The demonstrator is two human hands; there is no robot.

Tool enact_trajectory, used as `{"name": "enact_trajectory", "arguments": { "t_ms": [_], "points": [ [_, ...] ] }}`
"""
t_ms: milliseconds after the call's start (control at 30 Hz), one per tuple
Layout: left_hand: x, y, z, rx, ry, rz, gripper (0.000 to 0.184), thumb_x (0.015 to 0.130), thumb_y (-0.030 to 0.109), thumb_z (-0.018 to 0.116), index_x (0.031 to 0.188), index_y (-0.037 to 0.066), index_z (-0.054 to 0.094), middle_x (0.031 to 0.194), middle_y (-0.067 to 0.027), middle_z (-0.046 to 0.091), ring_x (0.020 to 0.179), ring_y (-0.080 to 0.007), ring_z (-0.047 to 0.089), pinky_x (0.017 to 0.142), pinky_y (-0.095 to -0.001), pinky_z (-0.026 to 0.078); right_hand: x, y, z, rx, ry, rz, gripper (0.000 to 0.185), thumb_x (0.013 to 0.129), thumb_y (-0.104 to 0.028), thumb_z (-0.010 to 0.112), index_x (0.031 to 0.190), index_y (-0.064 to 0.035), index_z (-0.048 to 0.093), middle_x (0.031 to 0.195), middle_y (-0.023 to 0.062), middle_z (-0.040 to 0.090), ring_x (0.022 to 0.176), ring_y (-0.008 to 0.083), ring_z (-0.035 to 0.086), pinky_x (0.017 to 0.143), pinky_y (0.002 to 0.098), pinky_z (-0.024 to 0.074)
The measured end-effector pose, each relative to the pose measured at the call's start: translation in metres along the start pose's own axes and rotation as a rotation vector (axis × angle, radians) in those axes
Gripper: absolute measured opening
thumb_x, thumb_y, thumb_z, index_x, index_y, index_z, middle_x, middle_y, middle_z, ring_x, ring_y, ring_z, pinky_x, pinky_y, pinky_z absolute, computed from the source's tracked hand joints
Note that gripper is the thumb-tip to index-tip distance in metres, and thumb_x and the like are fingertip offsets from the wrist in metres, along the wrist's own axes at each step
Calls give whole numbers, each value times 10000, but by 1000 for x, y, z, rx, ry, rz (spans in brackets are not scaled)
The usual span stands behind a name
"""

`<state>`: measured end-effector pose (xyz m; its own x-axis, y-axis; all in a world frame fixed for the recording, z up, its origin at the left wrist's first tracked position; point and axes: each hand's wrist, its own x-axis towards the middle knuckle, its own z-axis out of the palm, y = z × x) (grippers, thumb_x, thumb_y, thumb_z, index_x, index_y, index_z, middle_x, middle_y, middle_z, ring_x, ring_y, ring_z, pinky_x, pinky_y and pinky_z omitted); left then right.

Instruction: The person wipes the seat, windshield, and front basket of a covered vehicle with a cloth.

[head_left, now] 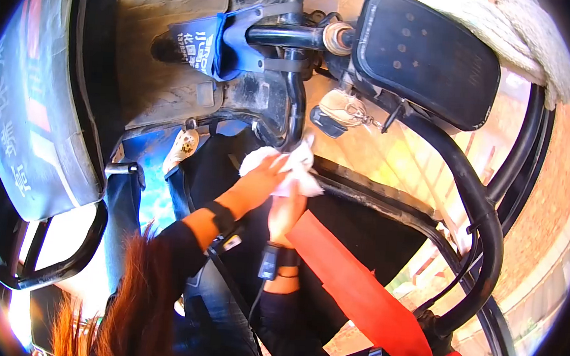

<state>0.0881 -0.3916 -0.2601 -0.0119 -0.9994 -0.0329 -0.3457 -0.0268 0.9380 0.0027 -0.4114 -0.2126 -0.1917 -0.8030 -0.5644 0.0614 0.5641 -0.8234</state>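
Both hands are at a crumpled white cloth (302, 166) near the middle of the head view, just below a bent black metal tube (295, 106). My left hand (264, 180) has its fingers closed over the cloth from the left. Just to the right, my right hand (287, 211) grips the cloth's lower edge, its fingertips partly hidden by the folds. A dark band is on each wrist. From beside my right hand a red cloth strip (363, 289) runs down to a knot at the lower right.
A black padded seat (432, 59) is at the upper right, with keys (346, 109) hanging below it. A blue bag (225, 45) is strapped to the tube. A large box (39, 95) fills the left. Curved black bars (485, 238) stand at the right.
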Motion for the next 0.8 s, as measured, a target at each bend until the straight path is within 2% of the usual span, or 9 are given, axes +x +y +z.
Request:
{"name": "enact_trajectory", "arguments": {
  "t_ms": [100, 167, 200, 300, 400, 567, 633, 700, 800],
  "points": [
    [-11, -2, -3, -122, -66, -26, 534, 648, -11, 482, 1175, 51, 422, 1285, -191, 298, 1175, -380, 282, 963, -398, 285, 9, 25, -21, 18, -89, 5, 310, 842, -179, 486, 1118, -46, 445, 1135, 71, 475, 1050, 180, 442, 881, 333, 346],
    [-7, 9, -3, -291, -109, -52, 625, 606, -52, 480, 1214, 66, 392, 1312, -200, 253, 1214, -406, 204, 980, -424, 247, 15, 14, -34, -65, -74, -153, 317, 840, -173, 485, 1122, -34, 441, 1133, 83, 477, 1033, 178, 458, 886, 331, 352],
    [0, 19, 6, -318, -77, 3, 613, 623, -40, 472, 1220, 72, 386, 1312, -199, 256, 1215, -408, 200, 985, -430, 234, 13, 0, -33, 8, 84, -152, 311, 843, -176, 474, 1112, -24, 441, 1116, 105, 482, 1015, 208, 472, 885, 353, 361],
    [36, 58, 47, -306, -32, 194, 530, 700, 54, 449, 1226, 87, 383, 1305, -196, 274, 1216, -412, 197, 992, -445, 212, 27, -48, -70, 83, -27, -265, 294, 847, -195, 468, 1093, -37, 451, 1111, 123, 480, 1014, 243, 469, 862, 389, 386],
    [61, 93, 27, -356, -120, 222, 477, 781, 135, 401, 1256, 130, 354, 1310, -196, 268, 1238, -374, 181, 1014, -406, 177, 32, -93, -76, 161, -4, -257, 287, 850, -186, 462, 1100, -47, 437, 1112, 116, 477, 1009, 233, 472, 857, 374, 391],
    [55, 71, 18, -300, -146, 69, 529, 745, 66, 431, 1263, 112, 337, 1291, -212, 287, 1222, -383, 209, 1008, -413, 190, 29, -71, -33, 119, 106, -304, 280, 855, -170, 453, 1111, -64, 414, 1113, 104, 473, 1001, 216, 478, 849, 350, 400],
    [38, 40, 22, -270, -30, 16, 590, 698, 1, 448, 1265, 112, 333, 1290, -218, 286, 1222, -376, 211, 1007, -416, 188, 32, -41, -23, -31, 100, -381, 279, 860, -159, 441, 1112, -46, 404, 1125, 104, 469, 1010, 206, 466, 868, 361, 377],
    [26, 25, 3, -265, -183, -146, 645, 656, -44, 445, 1269, 119, 326, 1296, -224, 272, 1225, -375, 204, 1008, -419, 179, 34, -13, -21, -3, 1, -313, 294, 855, -160, 448, 1116, -29, 419, 1138, 108, 463, 1010, 197, 464, 871, 353, 370],
    [22, 18, 12, -241, -85, -69, 617, 652, -22, 454, 1249, 88, 345, 1264, -235, 301, 1186, -404, 245, 982, -437, 203, 29, -23, -12, -39, 35, -257, 301, 852, -159, 451, 1111, -7, 434, 1127, 115, 470, 1009, 191, 465, 877, 349, 363]
  ]
}}
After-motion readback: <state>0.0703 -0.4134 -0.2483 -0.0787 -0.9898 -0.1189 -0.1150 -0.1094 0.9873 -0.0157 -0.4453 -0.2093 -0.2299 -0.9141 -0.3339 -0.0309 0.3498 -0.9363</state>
